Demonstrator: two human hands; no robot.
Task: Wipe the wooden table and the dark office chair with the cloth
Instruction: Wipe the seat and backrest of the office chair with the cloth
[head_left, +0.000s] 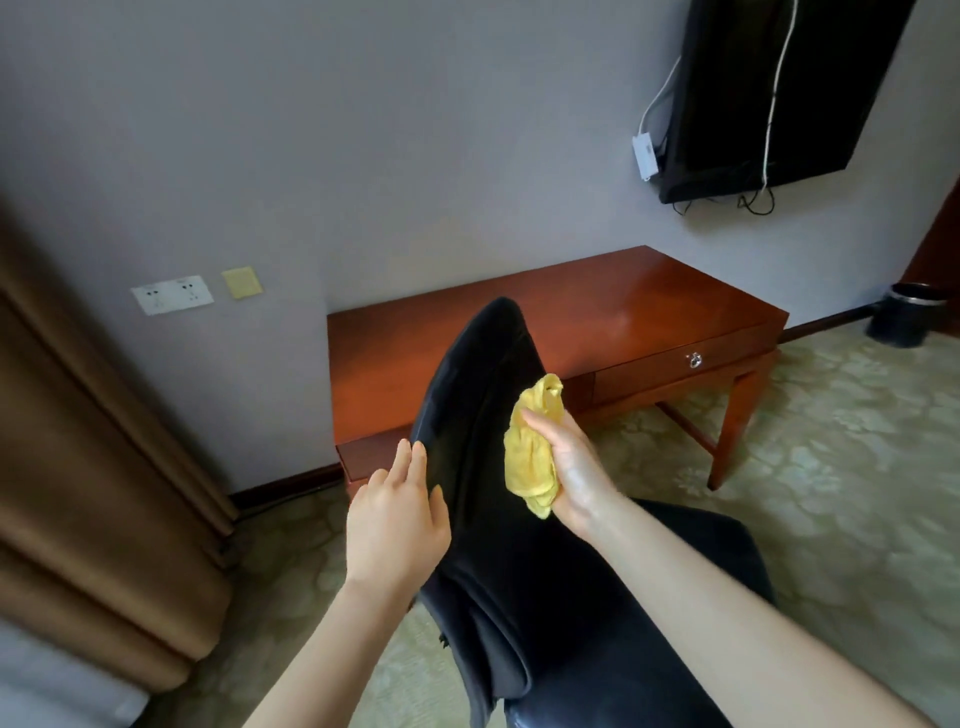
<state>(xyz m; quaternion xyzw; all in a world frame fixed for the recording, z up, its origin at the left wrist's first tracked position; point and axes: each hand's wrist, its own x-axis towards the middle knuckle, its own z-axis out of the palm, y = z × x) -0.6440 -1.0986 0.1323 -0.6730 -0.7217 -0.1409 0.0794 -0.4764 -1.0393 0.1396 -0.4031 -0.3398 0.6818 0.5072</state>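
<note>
In the middle of the frame, chair: the dark office chair (483, 395) stands in front of the wooden table, its backrest leaning toward the upper left and its seat running to the lower right.
Right hand: the right hand (571, 467) grips the bunched yellow cloth (530, 457), thumb on top, holding it against the front of the backrest.
Left hand: the left hand (395, 514) is flat with its fingers straight and close together. It rests on the left edge of the backrest, thumb lying on the dark front.
Table: the wooden table (649, 296) sits against the grey wall, above and right of centre, its top glossy.
Drawer: the drawer (675, 364) in the table front is closed, with a small metal pull. Its contents are hidden.
Bin: a dark waste bin (901, 319) with a shiny rim stands on the patterned carpet (831, 467) at the right edge. What it holds cannot be seen.
Wall: a black television (769, 93) with a white cable is at upper right and sockets (171, 294) are at left.
Curtain: a brown curtain (78, 467) fills the left edge.
</note>
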